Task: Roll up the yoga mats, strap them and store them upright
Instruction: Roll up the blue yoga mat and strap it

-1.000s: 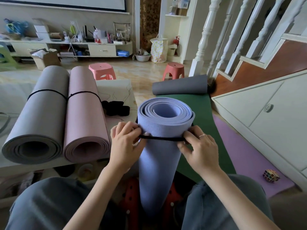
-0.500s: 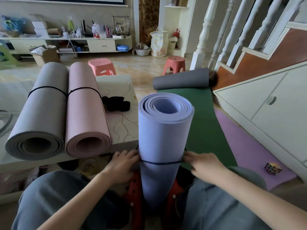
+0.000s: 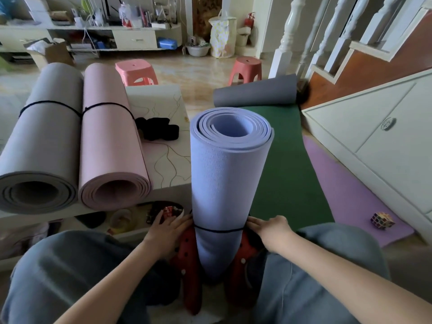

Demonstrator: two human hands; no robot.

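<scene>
The person wears loose blue-grey trousers [image 3: 77, 272] of a soft, faintly creased cloth, over both legs. Both forearms are bare, with no sleeves in view. On the feet are red clogs [image 3: 190, 265] with round vent holes and a pale rivet at the side.

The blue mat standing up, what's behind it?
Behind the blue mat a green mat lies flat on the floor, a rolled grey mat at its far end. The roll hides part of it.
</scene>
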